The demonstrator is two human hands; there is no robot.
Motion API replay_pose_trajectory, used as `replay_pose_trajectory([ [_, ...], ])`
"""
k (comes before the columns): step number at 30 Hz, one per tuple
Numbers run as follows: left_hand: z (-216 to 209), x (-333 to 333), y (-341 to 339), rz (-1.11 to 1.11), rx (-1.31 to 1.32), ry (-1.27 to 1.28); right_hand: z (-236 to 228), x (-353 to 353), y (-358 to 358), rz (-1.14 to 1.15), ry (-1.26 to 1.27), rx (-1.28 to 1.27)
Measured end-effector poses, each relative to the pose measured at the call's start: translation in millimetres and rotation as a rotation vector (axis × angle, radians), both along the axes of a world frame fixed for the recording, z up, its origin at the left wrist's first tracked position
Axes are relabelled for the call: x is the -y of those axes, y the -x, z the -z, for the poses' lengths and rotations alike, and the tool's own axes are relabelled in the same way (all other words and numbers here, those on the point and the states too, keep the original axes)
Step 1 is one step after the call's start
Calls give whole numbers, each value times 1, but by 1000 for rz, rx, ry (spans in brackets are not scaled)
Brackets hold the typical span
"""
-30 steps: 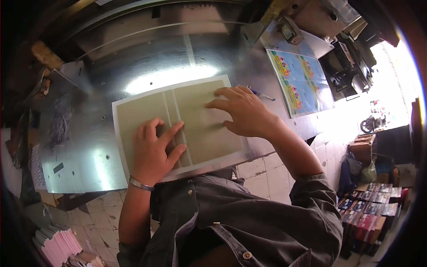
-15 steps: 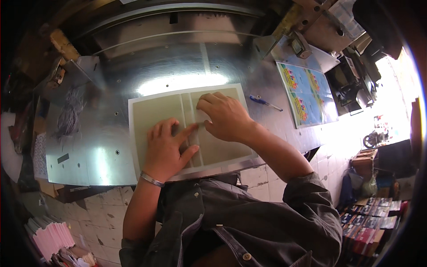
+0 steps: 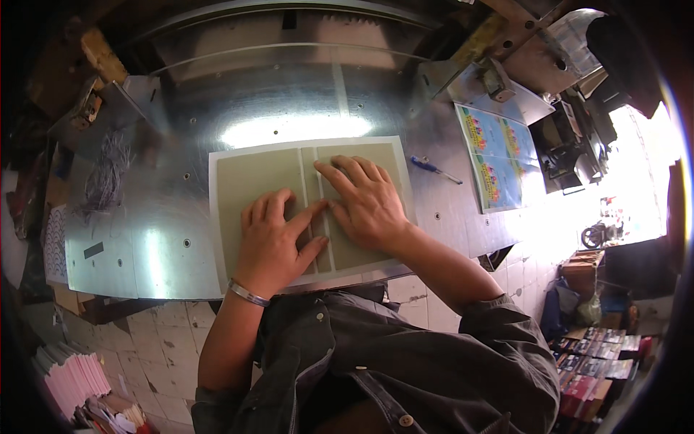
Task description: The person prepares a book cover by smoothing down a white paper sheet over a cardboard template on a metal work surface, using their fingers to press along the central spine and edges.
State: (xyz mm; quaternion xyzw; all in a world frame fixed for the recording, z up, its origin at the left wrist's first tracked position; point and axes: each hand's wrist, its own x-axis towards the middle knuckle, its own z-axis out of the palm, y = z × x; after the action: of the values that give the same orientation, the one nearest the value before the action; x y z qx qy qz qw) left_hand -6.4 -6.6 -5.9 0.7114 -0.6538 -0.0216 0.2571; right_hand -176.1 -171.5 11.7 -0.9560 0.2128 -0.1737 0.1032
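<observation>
A white sheet (image 3: 213,202) lies on the metal table near its front edge. On it rest two grey-green cover boards, the left board (image 3: 253,170) and the right board (image 3: 369,257), with a narrow strip (image 3: 309,173) between them and thin white gaps on both sides. My left hand (image 3: 275,235) presses on the left board, its thumb and forefinger stretched across the strip and its other fingers bent. Spread over the right board is my right hand (image 3: 369,210), fingertips close to the gap by the strip. Neither hand grasps anything.
Right of the sheet lies a blue-and-white pen (image 3: 436,170), with colourful printed sheets (image 3: 499,159) beyond it. A tangle of grey string (image 3: 108,173) sits at the table's left. Metal guide plates (image 3: 134,105) stand at the back. Stacked goods (image 3: 593,365) occupy the floor at right.
My right hand has flattened from a more curled pose, its fingers now laid along the right board. My left hand stays nearly in place. The view has shifted slightly.
</observation>
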Motion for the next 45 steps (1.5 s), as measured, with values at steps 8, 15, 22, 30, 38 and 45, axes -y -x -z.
replay_pose_trajectory([
  [8,-1,-2,2,-4,-17,-2,2,-3,2,-7,32,-44],
  [15,5,-3,-1,-6,-39,48,2,-3,2,-10,25,2],
  [22,4,-4,-3,10,-36,43,0,-3,3,-8,42,-20],
  [30,1,-6,-4,9,-14,16,2,-4,2,2,19,-4],
  [38,2,-6,-4,7,1,5,3,-4,2,4,17,-9],
  [45,0,-6,-4,9,10,-3,4,-4,2,8,15,-10],
])
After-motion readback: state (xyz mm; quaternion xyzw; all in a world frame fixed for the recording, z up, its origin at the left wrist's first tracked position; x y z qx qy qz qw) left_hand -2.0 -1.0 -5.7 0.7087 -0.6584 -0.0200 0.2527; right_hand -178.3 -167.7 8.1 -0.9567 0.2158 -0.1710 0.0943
